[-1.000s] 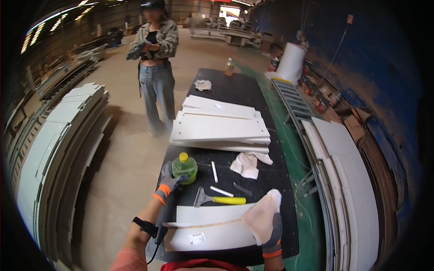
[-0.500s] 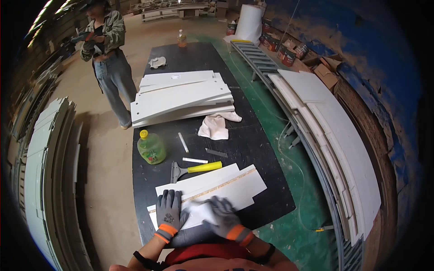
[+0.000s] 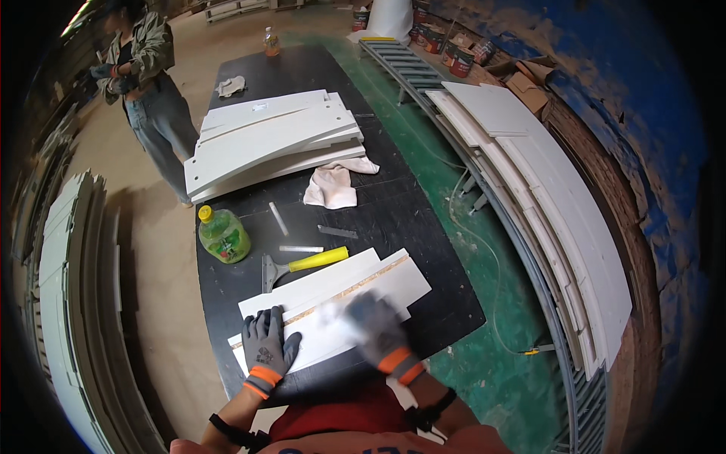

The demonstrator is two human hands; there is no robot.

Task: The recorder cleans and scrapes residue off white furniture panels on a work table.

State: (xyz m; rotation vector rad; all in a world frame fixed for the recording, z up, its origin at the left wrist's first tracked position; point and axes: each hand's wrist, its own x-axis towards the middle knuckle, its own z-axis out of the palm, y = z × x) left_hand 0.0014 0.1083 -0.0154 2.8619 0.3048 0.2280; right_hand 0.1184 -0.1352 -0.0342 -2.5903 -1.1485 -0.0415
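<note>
My left hand (image 3: pixel 266 344), in a grey glove with an orange cuff, lies with fingers stretched out on the left end of a white panel (image 3: pixel 393 289). A raw chipboard strip runs along this panel, and another white panel (image 3: pixel 321 280) lies just behind it. My right hand (image 3: pixel 376 327), gloved alike and smeared by motion, presses a blurred white cloth (image 3: pixel 330 314) onto the front panel. Behind the panels rests a scraper (image 3: pixel 318 259) with a yellow handle. Two thin white sticks (image 3: pixel 301 249) and a dark grey strip (image 3: pixel 337 231) lie past it.
A green bottle (image 3: pixel 224 236) with a yellow cap stands at the black table's left edge. Farther back are stacked white panels (image 3: pixel 272 147) and a crumpled cloth (image 3: pixel 333 188). A roller conveyor (image 3: pixel 404 79) with panels (image 3: pixel 529 174) runs along the right. A person (image 3: pixel 151 83) stands at far left.
My right hand has moved right and away from me over the panel with the cloth. My left hand stays on the panel's left end. The whole view has shifted slightly.
</note>
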